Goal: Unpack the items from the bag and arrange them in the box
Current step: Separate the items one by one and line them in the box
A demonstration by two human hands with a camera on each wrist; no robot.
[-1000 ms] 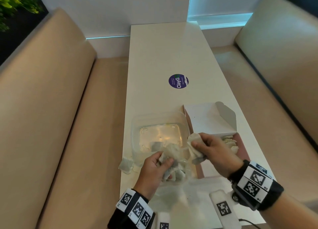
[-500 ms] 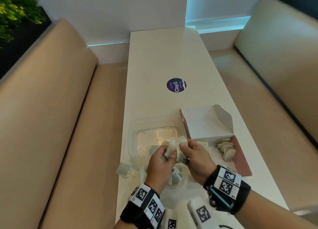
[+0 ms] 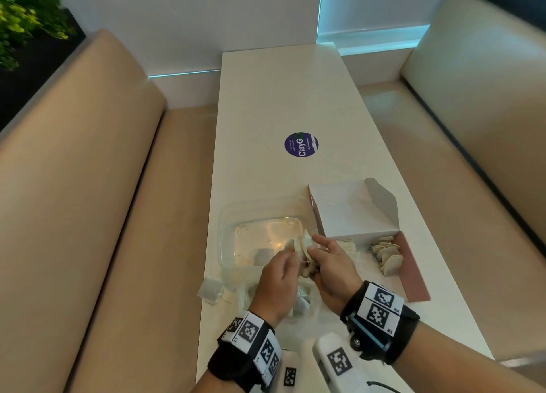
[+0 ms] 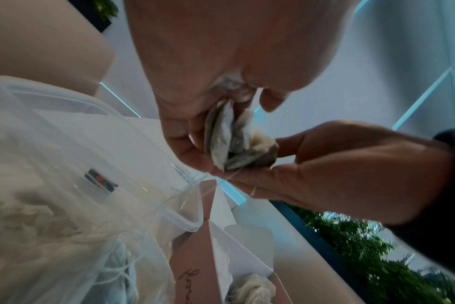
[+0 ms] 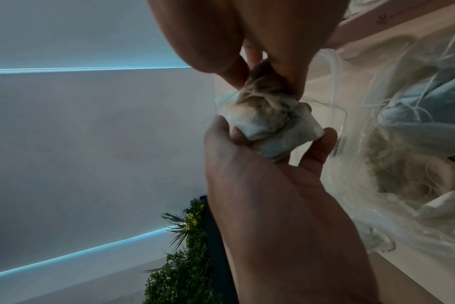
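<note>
A bunch of pale tea bags with thin strings hangs above the near edge of a clear plastic tub. My left hand grips the bunch from the left and my right hand pinches it from the right. The wrist views show the same tea bag bunch squeezed between both sets of fingers. Below my hands lies a clear plastic bag holding more tea bags. The open pink and white box stands at the right, with a row of tea bags inside.
One loose tea bag lies near the table's left edge. A purple round sticker marks the middle of the white table. Beige benches flank both sides. The box's lid stands open toward the far side.
My right hand came back from the box at the right and took hold of the bunch in my left hand. Both hands then shifted slightly forward toward the tub.
</note>
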